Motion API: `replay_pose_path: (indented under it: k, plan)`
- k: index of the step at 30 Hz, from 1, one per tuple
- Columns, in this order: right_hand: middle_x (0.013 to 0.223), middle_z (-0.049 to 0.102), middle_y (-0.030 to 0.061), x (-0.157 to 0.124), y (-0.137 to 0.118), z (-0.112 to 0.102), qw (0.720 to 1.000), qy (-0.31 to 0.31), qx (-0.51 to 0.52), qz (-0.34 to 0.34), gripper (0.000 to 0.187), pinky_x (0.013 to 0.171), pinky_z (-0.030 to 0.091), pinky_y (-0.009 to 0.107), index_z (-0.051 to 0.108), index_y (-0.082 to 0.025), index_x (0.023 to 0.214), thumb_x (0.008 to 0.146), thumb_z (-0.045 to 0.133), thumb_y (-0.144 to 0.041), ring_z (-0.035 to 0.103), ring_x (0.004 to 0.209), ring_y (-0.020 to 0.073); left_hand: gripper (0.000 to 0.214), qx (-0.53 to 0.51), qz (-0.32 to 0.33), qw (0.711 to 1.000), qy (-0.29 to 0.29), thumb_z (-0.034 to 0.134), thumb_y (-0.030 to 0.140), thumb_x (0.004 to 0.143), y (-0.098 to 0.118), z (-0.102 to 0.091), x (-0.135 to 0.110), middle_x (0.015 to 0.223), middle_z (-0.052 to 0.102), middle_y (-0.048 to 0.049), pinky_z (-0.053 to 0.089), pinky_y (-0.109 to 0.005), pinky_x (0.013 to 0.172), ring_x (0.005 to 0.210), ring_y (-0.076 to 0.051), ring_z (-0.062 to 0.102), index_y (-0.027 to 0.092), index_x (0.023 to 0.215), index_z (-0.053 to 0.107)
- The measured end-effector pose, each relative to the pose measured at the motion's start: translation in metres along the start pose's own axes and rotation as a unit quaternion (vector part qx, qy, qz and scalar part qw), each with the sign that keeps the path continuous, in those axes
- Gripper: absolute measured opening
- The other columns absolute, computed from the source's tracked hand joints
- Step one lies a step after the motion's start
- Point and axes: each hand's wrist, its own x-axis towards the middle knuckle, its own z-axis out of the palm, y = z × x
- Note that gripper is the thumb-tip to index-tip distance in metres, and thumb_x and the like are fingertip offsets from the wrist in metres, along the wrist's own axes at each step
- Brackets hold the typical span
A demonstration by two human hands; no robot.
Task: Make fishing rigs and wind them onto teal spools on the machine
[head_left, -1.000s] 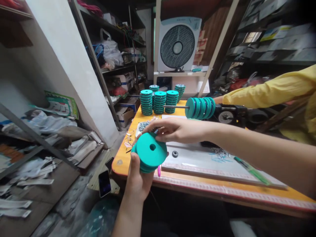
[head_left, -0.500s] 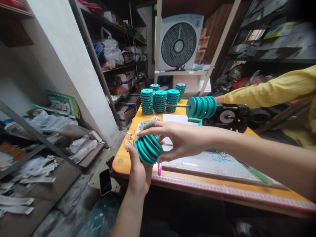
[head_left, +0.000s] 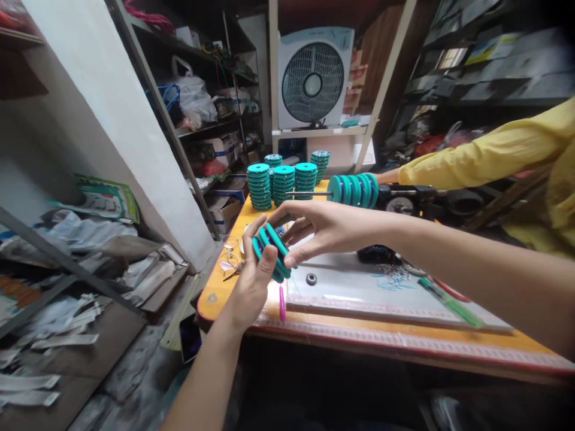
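Note:
My left hand (head_left: 249,290) is wrapped around a short stack of teal grooved spools (head_left: 275,239), holding it tilted above the table's left front part. Its thumb presses against the front of the stack. Coming in from the right, my right hand (head_left: 312,230) grips the stack's right edge with the thumb, its fingers arched over the back. Part of the stack is hidden by my fingers. A pink pen-like stick (head_left: 282,302) lies below, and a small dark ring (head_left: 311,279) rests on the white board (head_left: 350,293).
Behind stand several stacks of teal spools (head_left: 258,188). More spools sit on a metal rod (head_left: 308,193) of a black machine (head_left: 399,203), beside a co-worker's yellow sleeve (head_left: 476,152). Glasses (head_left: 228,261) and a green tool (head_left: 453,304) lie on the orange table (head_left: 215,293).
Both hands have turned the spool stack to another angle, and the left thumb has shifted onto its front. The small dark ring on the board has come into view.

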Motion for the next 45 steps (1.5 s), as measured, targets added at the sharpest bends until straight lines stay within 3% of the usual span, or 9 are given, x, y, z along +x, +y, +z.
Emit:
replay_pose_path:
  k: [5,8,10,13,16,21,33,37,45]
  plan:
    - [0.124,0.062,0.0088,-0.012,-0.003,-0.019,0.984,0.101,-0.133,-0.056,0.062,0.085,0.057,0.034,0.06,-0.02,0.124,0.073,0.077,-0.051,0.063,0.106,0.023,0.047,0.096,0.04,0.994,-0.029,0.057,0.049,0.091,0.004,-0.013,0.032,0.131,0.055,-0.0052,0.046,-0.036,0.103,0.116,-0.021,0.058,0.032,0.133,0.045]
    - [0.126,0.061,0.0078,-0.026,-0.015,-0.042,0.965,0.21,-0.141,-0.07,0.052,0.089,0.055,0.036,0.061,-0.022,0.124,0.082,0.068,-0.052,0.062,0.108,0.0231,0.046,0.171,0.125,0.977,0.004,0.054,0.051,0.092,-0.002,-0.028,0.073,0.129,0.054,-0.0061,0.049,-0.031,0.094,0.108,-0.018,0.058,0.029,0.131,0.044]
    - [0.122,0.064,0.0072,-0.038,-0.024,-0.057,0.951,0.275,-0.115,-0.077,0.045,0.089,0.055,0.037,0.063,-0.022,0.122,0.088,0.062,-0.051,0.063,0.106,0.0226,0.05,0.211,0.142,0.967,0.0,0.061,0.05,0.087,-0.008,-0.038,0.105,0.124,0.054,-0.0062,0.051,-0.03,0.085,0.097,-0.017,0.06,0.028,0.128,0.043]
    - [0.118,0.066,0.0065,-0.056,-0.031,-0.069,0.945,0.308,-0.08,-0.077,0.042,0.085,0.055,0.036,0.063,-0.023,0.121,0.089,0.061,-0.05,0.064,0.104,0.0225,0.052,0.21,0.133,0.967,-0.05,0.065,0.05,0.084,-0.016,-0.042,0.146,0.118,0.055,-0.0063,0.052,-0.031,0.078,0.084,-0.015,0.061,0.026,0.126,0.045]
    - [0.114,0.067,0.0064,-0.071,-0.027,-0.071,0.946,0.308,-0.068,-0.069,0.045,0.086,0.055,0.036,0.063,-0.022,0.123,0.088,0.062,-0.051,0.064,0.105,0.0231,0.05,0.192,0.11,0.968,-0.115,0.07,0.046,0.081,-0.022,-0.038,0.168,0.118,0.058,-0.007,0.054,-0.032,0.079,0.084,-0.016,0.063,0.025,0.122,0.05]
    - [0.121,0.065,0.0059,-0.088,-0.01,-0.071,0.949,0.302,-0.073,-0.057,0.046,0.087,0.053,0.034,0.062,-0.022,0.125,0.089,0.061,-0.05,0.063,0.108,0.0232,0.049,0.123,0.078,0.974,-0.174,0.062,0.048,0.086,-0.034,-0.038,0.176,0.132,0.054,-0.0099,0.058,-0.037,0.077,0.089,-0.02,0.067,0.028,0.128,0.046]
    - [0.122,0.066,0.0028,-0.108,0.02,-0.075,0.951,0.3,-0.058,-0.038,0.039,0.089,0.055,0.034,0.061,-0.029,0.127,0.092,0.059,-0.047,0.065,0.106,0.0211,0.06,0.038,0.065,0.975,-0.208,0.074,0.047,0.076,-0.034,-0.034,0.176,0.133,0.058,-0.0129,0.058,-0.036,0.08,0.1,-0.024,0.066,0.024,0.126,0.051]
    - [0.123,0.066,0.005,-0.108,0.023,-0.075,0.951,0.301,-0.061,-0.028,0.041,0.094,0.053,0.037,0.061,-0.027,0.126,0.09,0.061,-0.047,0.064,0.109,0.0221,0.061,0.012,0.069,0.978,-0.196,0.074,0.048,0.076,-0.041,-0.021,0.172,0.134,0.057,-0.0132,0.057,-0.038,0.082,0.1,-0.025,0.068,0.026,0.127,0.049]
    - [0.124,0.064,0.0051,-0.109,0.031,-0.077,0.95,0.308,-0.041,-0.032,0.041,0.09,0.054,0.035,0.06,-0.028,0.128,0.091,0.06,-0.046,0.065,0.105,0.022,0.062,-0.046,0.108,0.984,-0.131,0.07,0.06,0.076,-0.058,0.018,0.162,0.131,0.06,-0.0137,0.044,-0.041,0.104,0.13,-0.028,0.051,0.023,0.122,0.052]
